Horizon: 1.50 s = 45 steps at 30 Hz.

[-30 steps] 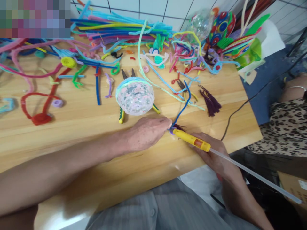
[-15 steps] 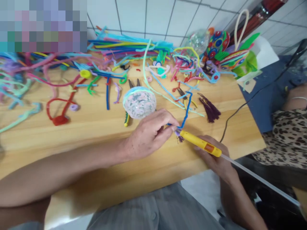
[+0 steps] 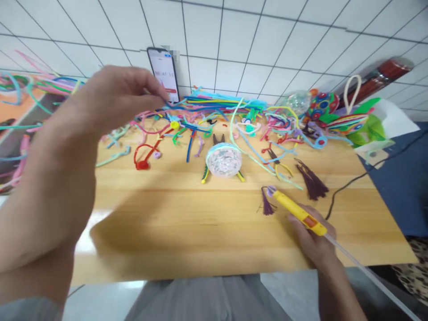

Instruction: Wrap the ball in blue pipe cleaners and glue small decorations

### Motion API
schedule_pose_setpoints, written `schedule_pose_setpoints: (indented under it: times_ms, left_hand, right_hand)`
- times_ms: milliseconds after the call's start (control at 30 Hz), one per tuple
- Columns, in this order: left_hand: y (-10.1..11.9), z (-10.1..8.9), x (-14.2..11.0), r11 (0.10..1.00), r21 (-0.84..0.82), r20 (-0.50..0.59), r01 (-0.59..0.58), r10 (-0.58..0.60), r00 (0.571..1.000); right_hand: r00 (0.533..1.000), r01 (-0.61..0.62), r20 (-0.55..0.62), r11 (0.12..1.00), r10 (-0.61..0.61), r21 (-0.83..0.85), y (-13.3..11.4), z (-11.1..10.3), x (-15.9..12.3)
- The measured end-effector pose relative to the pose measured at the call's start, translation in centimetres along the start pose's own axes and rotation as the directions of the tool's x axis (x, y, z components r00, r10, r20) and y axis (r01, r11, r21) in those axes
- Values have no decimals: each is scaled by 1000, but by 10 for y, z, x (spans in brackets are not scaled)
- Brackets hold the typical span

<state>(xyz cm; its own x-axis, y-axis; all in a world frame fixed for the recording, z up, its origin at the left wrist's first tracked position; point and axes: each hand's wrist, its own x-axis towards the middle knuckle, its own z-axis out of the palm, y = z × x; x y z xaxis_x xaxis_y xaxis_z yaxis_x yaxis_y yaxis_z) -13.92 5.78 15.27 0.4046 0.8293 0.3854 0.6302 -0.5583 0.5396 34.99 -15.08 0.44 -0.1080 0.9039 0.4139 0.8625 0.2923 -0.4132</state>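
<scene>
My left hand (image 3: 133,91) is raised at the left, thumb and forefinger pinched together on the end of a dark blue pipe cleaner (image 3: 200,108), which runs right in front of the pipe cleaner bundle. My right hand (image 3: 312,232) is wrapped round a yellow hot glue gun (image 3: 297,211), with a long pale glue stick (image 3: 368,269) coming out of its back. The gun's nozzle is at a small purple coil (image 3: 270,191); whether they touch I cannot tell. A small dark purple tassel (image 3: 268,207) lies by the coil.
Pliers (image 3: 204,174) lie under a clear glittery dome (image 3: 224,161); smaller pliers (image 3: 277,164) and a larger tassel (image 3: 312,180) lie right. A bundle of pipe cleaners (image 3: 224,100) and a phone (image 3: 163,73) are along the wall. A black cord (image 3: 347,187) crosses the right side.
My left hand has moved from the glue gun's tip up and left, and the bent blue pipe cleaner has gone from there. The view has swung left, showing the phone. My right hand still holds the gun.
</scene>
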Motion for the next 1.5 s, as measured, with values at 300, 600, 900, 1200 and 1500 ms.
schedule_pose_setpoints:
  times_ms: [300, 600, 900, 1200, 1500]
  left_hand:
    - [46, 21, -29, 972, 97, -156, 212, -195, 968]
    - [136, 196, -60, 659, -575, 609, 485, -52, 791]
    - [142, 231, -49, 433, -701, 657, 567, 81, 750]
    - [128, 222, -56, 896, -374, 551, 240, 7, 835]
    - [119, 225, -58, 976, -202, 526, 86, 34, 850]
  right_hand:
    - [947, -317, 64, 877, 316, 362, -2, -4, -7]
    - [919, -369, 190, 579, 346, 727, -16, -18, 1]
    - [865, -446, 242, 455, 440, 771, -19, -26, 6]
    - [800, -600, 225, 735, 556, 315, 0, -19, -7]
    - [982, -4, 190, 993, -19, 120, -40, -23, -5]
